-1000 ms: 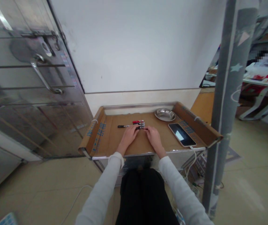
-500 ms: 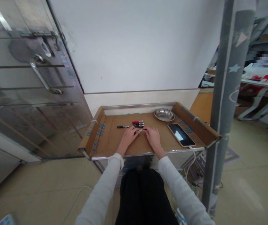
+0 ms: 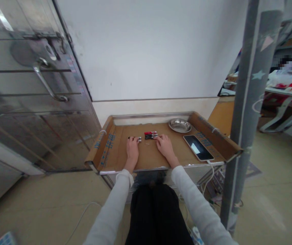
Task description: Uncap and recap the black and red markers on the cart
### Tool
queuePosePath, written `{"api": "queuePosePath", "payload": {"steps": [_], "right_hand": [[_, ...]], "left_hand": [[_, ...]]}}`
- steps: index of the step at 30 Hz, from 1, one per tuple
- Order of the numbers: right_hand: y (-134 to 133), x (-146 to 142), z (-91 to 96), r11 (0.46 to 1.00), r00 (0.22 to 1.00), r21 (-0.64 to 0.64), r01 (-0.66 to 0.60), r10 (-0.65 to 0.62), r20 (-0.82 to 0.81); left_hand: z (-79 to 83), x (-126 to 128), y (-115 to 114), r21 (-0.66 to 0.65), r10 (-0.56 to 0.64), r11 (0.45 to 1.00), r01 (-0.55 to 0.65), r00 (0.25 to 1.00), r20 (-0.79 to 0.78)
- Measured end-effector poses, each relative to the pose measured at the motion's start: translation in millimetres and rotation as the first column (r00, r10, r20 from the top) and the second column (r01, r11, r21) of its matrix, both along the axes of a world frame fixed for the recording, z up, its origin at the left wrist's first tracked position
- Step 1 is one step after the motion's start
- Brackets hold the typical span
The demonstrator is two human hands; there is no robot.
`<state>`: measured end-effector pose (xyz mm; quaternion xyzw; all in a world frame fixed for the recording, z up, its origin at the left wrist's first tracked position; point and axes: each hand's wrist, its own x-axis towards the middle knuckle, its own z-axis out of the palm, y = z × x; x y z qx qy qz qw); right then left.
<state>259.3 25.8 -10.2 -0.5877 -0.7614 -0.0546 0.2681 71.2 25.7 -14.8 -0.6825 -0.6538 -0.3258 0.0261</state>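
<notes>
On the left of the cardboard-lined table, my left hand has its fingers closed over a black-and-white marker, low against the cardboard. A second dark marker lies right beside it, mostly covered by the fingers. In the middle is a row of markers: a red one at the back and black ones in front of it. My right hand lies just right of this row, fingers loosely bent and apart, fingertips touching the right ends of the black markers.
A round metal dish stands at the back right. In front of it lies a phone with a white cable over the table edge. Folded cardboard walls flank the table. A grey pole rises at the right. A pale strip lies between my hands.
My hands have moved apart from the marker they both held in the middle. My left hand has carried it left beside the dark marker; my right hand has shifted to the row.
</notes>
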Motion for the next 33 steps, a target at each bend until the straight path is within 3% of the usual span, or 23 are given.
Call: {"api": "queuePosePath", "payload": {"steps": [5, 11, 16, 23, 33], "right_hand": [[-1, -2, 0.3, 1.0, 0.998, 0.0, 0.027, -0.027, 0.049], [-2, 3, -4.8, 0.999, 0.999, -0.024, 0.03, -0.031, -0.031], [-1, 4, -8.8, 0.999, 0.997, -0.04, -0.034, 0.031, -0.07], [-1, 2, -8.3, 0.988, 0.97, 0.014, -0.155, 0.155, -0.188], [-3, 2, -6.5, 0.921, 0.853, 0.013, -0.389, 0.365, -0.373]], "left_hand": [[1.8, 5, -2, 0.078, -0.054, 0.996, 0.054, 0.999, -0.002], [-1.1, 8, -6, 0.011, -0.437, 0.899, 0.437, 0.899, 0.004], [-4.9, 14, 8, -0.038, -0.442, 0.893, 0.448, 0.89, 0.108], [1.7, 22, 12, 0.022, -0.488, 0.869, 0.495, 0.849, 0.202], [1.2, 26, 6, 0.078, -0.575, 0.81, 0.582, 0.759, 0.305]]}}
